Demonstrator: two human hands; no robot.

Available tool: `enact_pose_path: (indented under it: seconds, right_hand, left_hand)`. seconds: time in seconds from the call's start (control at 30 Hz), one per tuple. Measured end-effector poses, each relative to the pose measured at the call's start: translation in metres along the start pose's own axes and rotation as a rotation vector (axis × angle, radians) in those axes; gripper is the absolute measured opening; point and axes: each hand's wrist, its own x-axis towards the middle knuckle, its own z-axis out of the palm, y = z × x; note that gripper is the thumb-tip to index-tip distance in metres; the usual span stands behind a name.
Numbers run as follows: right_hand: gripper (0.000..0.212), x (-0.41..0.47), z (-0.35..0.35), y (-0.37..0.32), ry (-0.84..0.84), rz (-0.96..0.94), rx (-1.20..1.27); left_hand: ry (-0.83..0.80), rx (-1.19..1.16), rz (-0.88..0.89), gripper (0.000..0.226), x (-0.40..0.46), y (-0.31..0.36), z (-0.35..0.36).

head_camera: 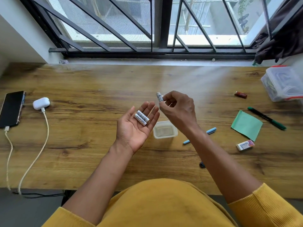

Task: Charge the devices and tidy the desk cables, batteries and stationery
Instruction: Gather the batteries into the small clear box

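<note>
Left hand (136,126) — grip released, palm up, carrying two white cylindrical batteries (141,119). Right hand (177,107) pinches a third white battery (159,96), above the small translucent plastic tub (165,129). Wooden surface (98,95) — bare toward the barred window (147,23).

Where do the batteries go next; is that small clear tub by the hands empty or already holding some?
Empty: the small clear tub stands open with only its bare bottom showing. Two batteries lie on the left hand; the right hand pinches a third battery.
</note>
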Motion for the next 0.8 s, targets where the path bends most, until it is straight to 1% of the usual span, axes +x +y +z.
enact_pose_path:
  seconds: [0.2, 0.37, 0.47, 0.53, 0.6, 0.67, 0.73, 0.8]
  right_hand:
    - [0.010, -0.018, 0.017, -0.007, -0.091, -0.097, -0.021]
    - [0.014, -0.018, 0.019, -0.005, -0.139, -0.118, -0.055]
    - [0.012, -0.015, 0.016, -0.007, -0.164, -0.134, -0.033]
    - [0.012, -0.011, 0.014, -0.008, -0.130, -0.136, -0.011]
    - [0.013, -0.001, 0.014, -0.005, -0.054, -0.113, -0.027]
    - [0.010, 0.012, 0.016, 0.001, -0.005, -0.058, -0.083]
    - [0.012, 0.029, 0.020, 0.008, -0.017, 0.009, -0.154]
    - [0.023, 0.046, 0.028, 0.017, -0.081, 0.057, -0.231]
  left_hand:
    - [-0.019, 0.050, 0.009, 0.057, 0.003, 0.001, -0.008]
    - [-0.062, -0.036, -0.016, 0.066, 0.006, 0.003, -0.014]
    - [-0.025, -0.072, -0.021, 0.064, 0.007, 0.003, -0.013]
    - [0.004, -0.069, -0.018, 0.058, 0.007, 0.003, -0.012]
    - [0.031, -0.063, -0.014, 0.052, 0.007, 0.002, -0.009]
    - [0.046, -0.067, -0.011, 0.050, 0.007, 0.002, -0.008]
    - [0.051, -0.074, -0.009, 0.050, 0.007, 0.004, -0.008]
    - [0.050, -0.074, -0.007, 0.050, 0.008, 0.007, -0.009]
